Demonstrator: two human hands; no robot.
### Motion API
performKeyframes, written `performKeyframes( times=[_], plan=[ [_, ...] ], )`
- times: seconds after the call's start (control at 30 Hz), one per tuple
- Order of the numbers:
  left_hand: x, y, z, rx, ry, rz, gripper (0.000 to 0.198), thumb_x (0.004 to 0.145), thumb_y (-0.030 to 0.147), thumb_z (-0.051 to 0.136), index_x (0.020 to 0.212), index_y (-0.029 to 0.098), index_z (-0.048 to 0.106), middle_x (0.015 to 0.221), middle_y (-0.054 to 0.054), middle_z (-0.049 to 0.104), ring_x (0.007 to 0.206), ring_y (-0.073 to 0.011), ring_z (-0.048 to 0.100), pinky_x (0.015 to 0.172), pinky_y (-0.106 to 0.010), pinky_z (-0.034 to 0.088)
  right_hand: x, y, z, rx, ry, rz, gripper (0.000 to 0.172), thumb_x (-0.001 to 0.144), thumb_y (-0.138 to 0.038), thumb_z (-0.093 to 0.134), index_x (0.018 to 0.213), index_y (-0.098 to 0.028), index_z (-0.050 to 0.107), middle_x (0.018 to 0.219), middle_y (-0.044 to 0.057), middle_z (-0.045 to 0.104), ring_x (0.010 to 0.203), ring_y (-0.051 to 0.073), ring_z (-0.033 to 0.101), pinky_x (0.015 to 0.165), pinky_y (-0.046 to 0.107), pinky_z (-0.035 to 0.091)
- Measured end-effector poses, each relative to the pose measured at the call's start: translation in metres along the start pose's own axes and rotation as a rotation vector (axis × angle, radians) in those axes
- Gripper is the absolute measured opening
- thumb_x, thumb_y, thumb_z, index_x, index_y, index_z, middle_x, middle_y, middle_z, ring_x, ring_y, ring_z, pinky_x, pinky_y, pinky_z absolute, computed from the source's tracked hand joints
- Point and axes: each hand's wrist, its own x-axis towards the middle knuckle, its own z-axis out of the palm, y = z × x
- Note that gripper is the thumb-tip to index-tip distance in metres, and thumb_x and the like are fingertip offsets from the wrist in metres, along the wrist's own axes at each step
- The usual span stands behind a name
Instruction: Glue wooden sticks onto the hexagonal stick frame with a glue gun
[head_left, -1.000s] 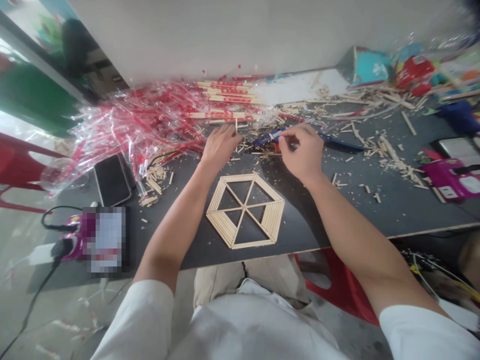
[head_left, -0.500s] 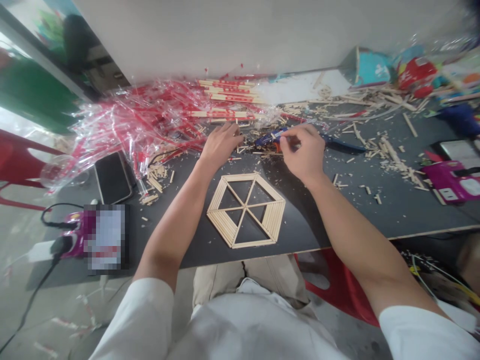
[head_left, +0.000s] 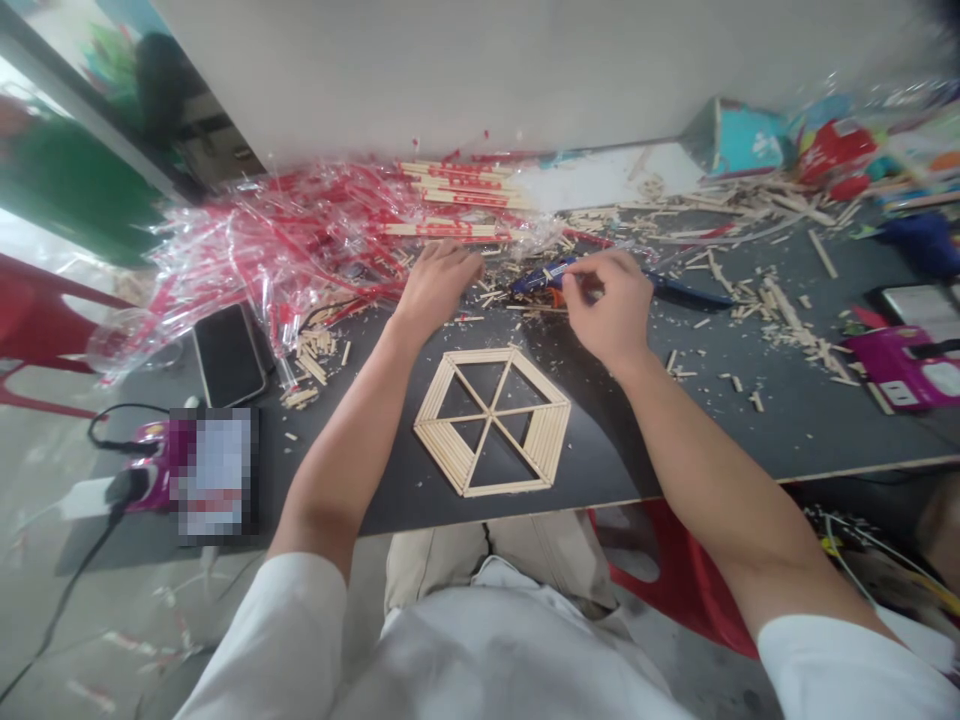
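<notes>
A flat hexagonal frame of wooden sticks (head_left: 546,440), divided by spokes meeting in its middle, lies near the table's front edge between my forearms. Beyond it, my left hand (head_left: 441,285) rests palm down among small cut stick pieces (head_left: 491,290). Its fingers are bent together and the tips are partly hidden, so anything in them cannot be made out. My right hand (head_left: 611,305) is closed, thumb and forefinger pinched at the near side of a blue tool (head_left: 690,292) lying on the table. Whatever sits in that pinch is too small to name.
Crumpled clear and red wrappers (head_left: 300,230) heap at the back left, beside packaged chopsticks (head_left: 457,190). A phone (head_left: 229,355) and a purple power strip (head_left: 150,465) lie left. Stick scraps (head_left: 787,310), another purple power strip (head_left: 892,365) and a blue paper cup (head_left: 746,138) are right.
My left hand has shifted slightly back and left, its fingers drawn closer together. My right hand has barely moved, and the hexagonal frame lies where it was.
</notes>
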Motion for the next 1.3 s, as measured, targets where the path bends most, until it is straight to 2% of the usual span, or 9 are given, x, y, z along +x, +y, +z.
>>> performKeyframes(
  times=[0.13, 0.23, 0.33, 0.43, 0.6, 0.83, 1.0, 1.17, 1.3],
  plan=[
    [0.0, 0.009, -0.031, -0.068, 0.035, -0.012, 0.03, 0.106, 0.021, 0.045, 0.119, 0.025, 0.071, 0.118, -0.012, 0.076, 0.124, -0.0288, 0.063, 0.116, -0.048, 0.042, 0.0, -0.011, -0.004, 0.029, 0.014, -0.025, 0.013, 0.1, -0.031, 0.058, 0.095, -0.025, 0.069, 0.098, 0.011, 0.073, 0.085, 0.025, 0.07, 0.083, 0.043, 0.061],
    [-0.003, 0.019, -0.058, -0.141, 0.064, -0.02, 0.031, 0.106, 0.022, 0.044, 0.121, 0.022, 0.072, 0.112, -0.011, 0.077, 0.108, -0.0246, 0.069, 0.103, -0.042, 0.049, -0.002, -0.022, -0.007, 0.063, -0.03, -0.039, 0.016, 0.102, -0.036, 0.057, 0.102, -0.026, 0.07, 0.098, 0.01, 0.075, 0.079, 0.023, 0.07, 0.079, 0.041, 0.061],
    [-0.006, 0.03, -0.071, -0.231, -0.015, 0.035, 0.029, 0.103, 0.023, 0.049, 0.118, 0.021, 0.073, 0.102, -0.007, 0.078, 0.096, -0.0207, 0.07, 0.09, -0.035, 0.051, -0.007, -0.031, -0.007, 0.134, -0.091, -0.051, 0.021, 0.101, -0.04, 0.061, 0.115, -0.027, 0.069, 0.098, 0.007, 0.076, 0.074, 0.021, 0.07, 0.075, 0.039, 0.061],
    [-0.007, 0.043, -0.068, -0.308, -0.108, 0.108, 0.027, 0.101, 0.025, 0.052, 0.114, 0.021, 0.075, 0.096, -0.004, 0.078, 0.089, -0.0188, 0.07, 0.088, -0.033, 0.051, -0.01, -0.035, -0.007, 0.19, -0.159, -0.073, 0.025, 0.098, -0.043, 0.066, 0.118, -0.028, 0.068, 0.094, 0.005, 0.078, 0.072, 0.021, 0.071, 0.074, 0.038, 0.061],
    [-0.003, 0.052, -0.052, -0.319, -0.211, 0.13, 0.028, 0.101, 0.026, 0.049, 0.102, 0.02, 0.076, 0.09, -0.004, 0.079, 0.086, -0.0198, 0.07, 0.086, -0.032, 0.05, -0.01, -0.037, -0.008, 0.239, -0.202, -0.13, 0.013, 0.099, -0.036, 0.065, 0.096, -0.027, 0.073, 0.08, 0.003, 0.077, 0.065, 0.02, 0.07, 0.068, 0.035, 0.058],
    [-0.007, 0.029, -0.064, -0.267, -0.297, 0.162, 0.032, 0.098, 0.026, 0.049, 0.085, 0.02, 0.078, 0.08, -0.002, 0.078, 0.078, -0.0178, 0.07, 0.087, -0.03, 0.048, -0.003, -0.03, -0.013, 0.18, -0.255, -0.1, 0.017, 0.099, -0.038, 0.062, 0.09, -0.027, 0.072, 0.078, 0.001, 0.076, 0.065, 0.019, 0.069, 0.07, 0.034, 0.058],
    [-0.012, 0.015, -0.074, -0.26, -0.364, 0.119, 0.033, 0.097, 0.033, 0.054, 0.081, 0.021, 0.08, 0.075, -0.002, 0.077, 0.073, -0.0164, 0.069, 0.078, -0.028, 0.047, -0.003, -0.025, -0.013, 0.171, -0.275, -0.107, 0.02, 0.1, -0.042, 0.063, 0.09, -0.027, 0.071, 0.077, 0.002, 0.076, 0.066, 0.019, 0.069, 0.07, 0.034, 0.057],
    [-0.013, 0.012, -0.071, -0.242, -0.437, 0.091, 0.027, 0.092, 0.031, 0.058, 0.082, 0.021, 0.081, 0.074, -0.001, 0.076, 0.073, -0.0169, 0.069, 0.076, -0.028, 0.047, -0.006, -0.028, -0.012, 0.2, -0.297, -0.136, 0.018, 0.098, -0.041, 0.067, 0.089, -0.026, 0.073, 0.079, 0.002, 0.077, 0.066, 0.019, 0.068, 0.07, 0.035, 0.057],
    [-0.013, 0.014, -0.064, -0.265, -0.421, 0.128, 0.026, 0.091, 0.03, 0.058, 0.085, 0.021, 0.082, 0.077, -0.002, 0.077, 0.079, -0.018, 0.07, 0.08, -0.028, 0.048, -0.01, -0.032, -0.009, 0.223, -0.356, -0.158, 0.013, 0.097, -0.036, 0.067, 0.093, -0.026, 0.076, 0.09, 0.003, 0.081, 0.069, 0.019, 0.07, 0.071, 0.035, 0.058]
  ],
)
